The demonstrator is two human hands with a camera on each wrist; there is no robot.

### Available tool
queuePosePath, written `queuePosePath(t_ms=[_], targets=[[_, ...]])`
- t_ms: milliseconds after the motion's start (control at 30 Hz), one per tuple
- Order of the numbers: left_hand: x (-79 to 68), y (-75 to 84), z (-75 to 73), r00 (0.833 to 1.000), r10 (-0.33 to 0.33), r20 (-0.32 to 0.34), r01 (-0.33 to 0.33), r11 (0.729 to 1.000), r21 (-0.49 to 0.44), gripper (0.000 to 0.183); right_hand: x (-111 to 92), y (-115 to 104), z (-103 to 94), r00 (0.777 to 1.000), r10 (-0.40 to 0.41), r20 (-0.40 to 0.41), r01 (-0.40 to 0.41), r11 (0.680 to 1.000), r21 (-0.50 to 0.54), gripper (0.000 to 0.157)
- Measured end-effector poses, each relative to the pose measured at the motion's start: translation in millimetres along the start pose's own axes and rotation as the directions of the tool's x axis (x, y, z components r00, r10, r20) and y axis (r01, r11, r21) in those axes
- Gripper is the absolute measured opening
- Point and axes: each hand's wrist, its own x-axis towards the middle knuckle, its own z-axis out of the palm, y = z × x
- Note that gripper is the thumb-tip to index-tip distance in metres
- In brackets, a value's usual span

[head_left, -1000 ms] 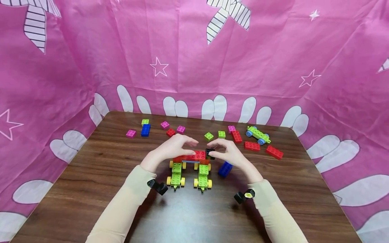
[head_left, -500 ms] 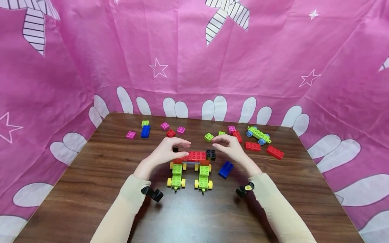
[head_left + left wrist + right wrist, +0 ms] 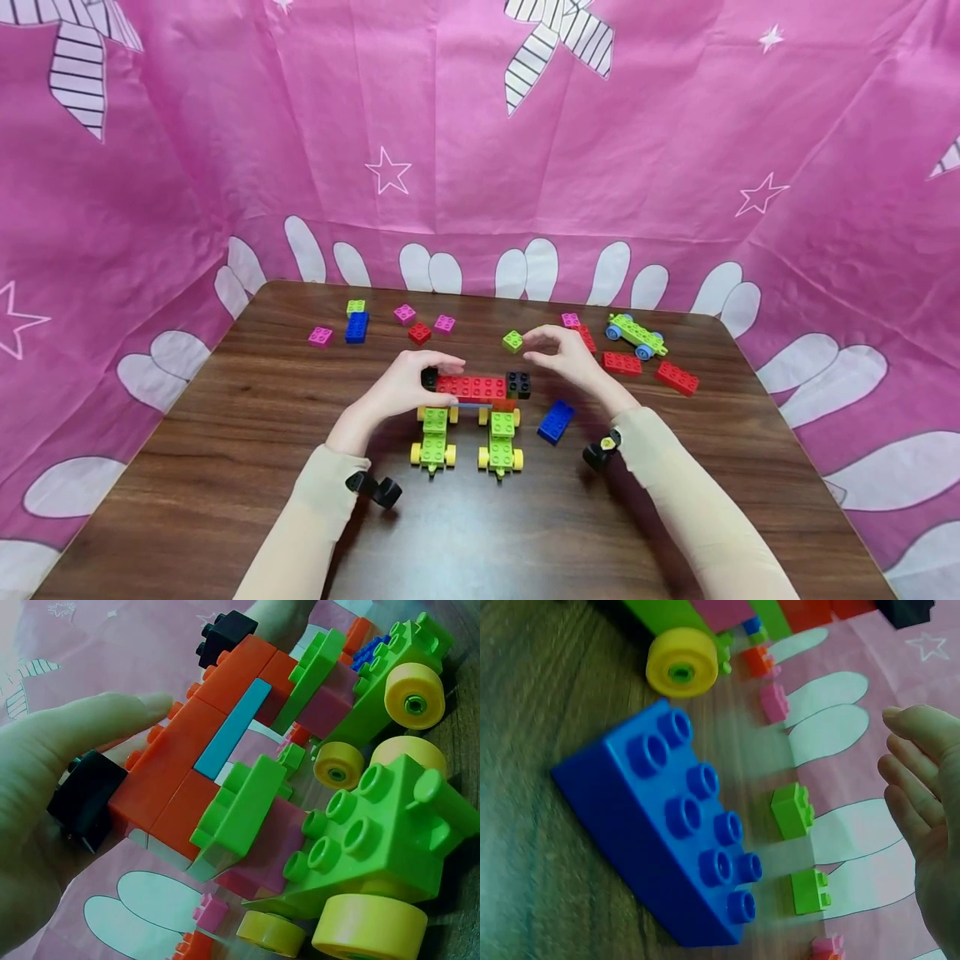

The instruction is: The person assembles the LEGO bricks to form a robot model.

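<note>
A red brick beam (image 3: pixel 472 388) spans two green wheeled bases (image 3: pixel 433 446) (image 3: pixel 501 446) with yellow wheels. A light blue strip (image 3: pixel 232 727) and pink bricks (image 3: pixel 266 847) show under and beside it. Black bricks (image 3: pixel 518 384) (image 3: pixel 88 799) cap its two ends. My left hand (image 3: pixel 405 385) curves over the left end, thumb and fingers spread, close to the black brick; firm contact cannot be told. To the right of the beam, my right hand (image 3: pixel 567 360) hovers with relaxed fingers, holding nothing. A blue brick (image 3: pixel 556 422) lies below it.
Behind lie a green brick (image 3: pixel 513 341), pink bricks (image 3: pixel 405 313), a small red brick (image 3: pixel 420 332) and a blue brick (image 3: pixel 357 327). Red bricks (image 3: pixel 622 362) and a green base with blue wheels (image 3: pixel 636 335) lie at the right. A pink curtain (image 3: pixel 450 125) surrounds the wooden table (image 3: pixel 225 467).
My right hand has withdrawn from the right black brick, rightward and slightly back. My left hand has shifted left and lower around the beam's left end, uncovering more red studs.
</note>
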Motion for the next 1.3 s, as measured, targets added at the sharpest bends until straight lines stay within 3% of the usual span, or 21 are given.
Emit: queuePosePath(t_ms=[367,633,1300], targets=[[0.9,-4.3,-4.4,1.0,0.024,-0.003,-0.023,0.997,0.078,0.047,31,14,2.9,0.995,0.032,0.1,-0.017,0.988,-0.15,0.039],[3.3,-3.6,-5.2,1.0,0.009,0.024,-0.012,0.993,0.119,0.044,44,23,1.3,0.978,0.104,0.18,-0.06,0.97,-0.234,0.049],[1.1,-5.5,-3.1,0.999,-0.009,0.037,0.004,0.993,0.114,0.043,56,36,9.9,0.939,0.183,0.29,-0.101,0.956,-0.274,0.05]])
